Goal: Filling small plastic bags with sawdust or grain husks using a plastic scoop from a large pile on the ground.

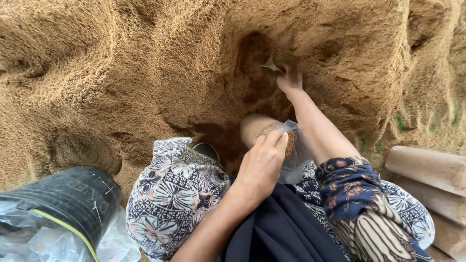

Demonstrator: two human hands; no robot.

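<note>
Black bucket (68,204): nearest, at the lower left corner of the view, lined with clear plastic, standing at the foot of the heap.
Knees: patterned cloth covers both, the person crouching right against the heap.
Left hand (262,162): between the knees, fingers (274,140) pressed together and curled over the mouth of a clear plastic bag (293,150).
Clear plastic bag: held at the foot of the heap, partly filled with brown husk.
Wooden planks (429,170): lying at the right edge, beside the right knee.
Right hand (290,77): stretched out to the heap's face, fingers closed around a small pale scoop (272,64); what it is made of is hard to tell, perhaps plastic or thin metal.
Husk heap (121,63): farthest, a tan wall filling the upper view, with a dug hollow just beside the scoop.
</note>
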